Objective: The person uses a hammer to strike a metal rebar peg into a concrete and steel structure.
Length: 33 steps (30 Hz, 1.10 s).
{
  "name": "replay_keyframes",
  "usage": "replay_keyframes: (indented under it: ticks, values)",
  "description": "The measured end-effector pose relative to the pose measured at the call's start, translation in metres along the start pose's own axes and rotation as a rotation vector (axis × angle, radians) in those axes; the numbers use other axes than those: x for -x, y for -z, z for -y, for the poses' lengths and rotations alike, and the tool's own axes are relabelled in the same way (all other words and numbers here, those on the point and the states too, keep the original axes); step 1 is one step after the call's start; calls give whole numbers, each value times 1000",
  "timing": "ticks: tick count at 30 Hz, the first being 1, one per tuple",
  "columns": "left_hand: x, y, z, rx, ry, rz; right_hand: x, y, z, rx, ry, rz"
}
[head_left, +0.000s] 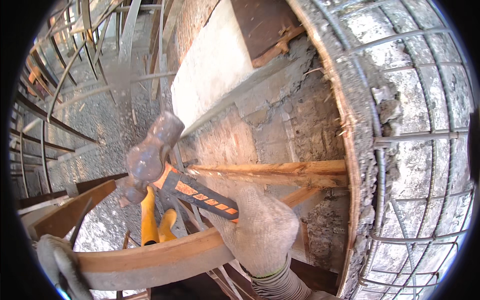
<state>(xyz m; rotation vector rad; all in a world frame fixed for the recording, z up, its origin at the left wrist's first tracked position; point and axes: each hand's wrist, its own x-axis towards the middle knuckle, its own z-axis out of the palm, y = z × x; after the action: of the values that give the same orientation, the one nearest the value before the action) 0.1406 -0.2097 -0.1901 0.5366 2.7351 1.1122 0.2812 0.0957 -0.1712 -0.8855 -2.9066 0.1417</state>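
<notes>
Right hand [262,231], pale-gloved, wraps tightly around a black-and-orange-handled steel hammer [169,178], while the left hand [61,265] curls over a brown wooden beam [160,259] at its near left end, seemingly steadying it.

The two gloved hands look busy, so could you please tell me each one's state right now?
Left hand: curled at the plank's left end; whether it grips cannot be told.
Right hand: closed, holding the hammer by its handle.
</notes>
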Motion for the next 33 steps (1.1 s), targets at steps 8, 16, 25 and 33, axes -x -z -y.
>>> replay_keyframes:
  ticks: [8, 16, 25, 33]
  values:
    - [-6, 7, -34, -91, -285, -83, 7, 14, -2, -122, 0, -96]
    - [-17, 25, -35, -62, -121, 7, -1, 27, 8, -119, -72, -21]
    - [-70, 69, -188, 1283, -199, -39, 0, 67, 9, -242, -287, 196]
    - [-94, 114, -314, 719, -1475, 185, 73, 146, 15, -781, -405, -224]
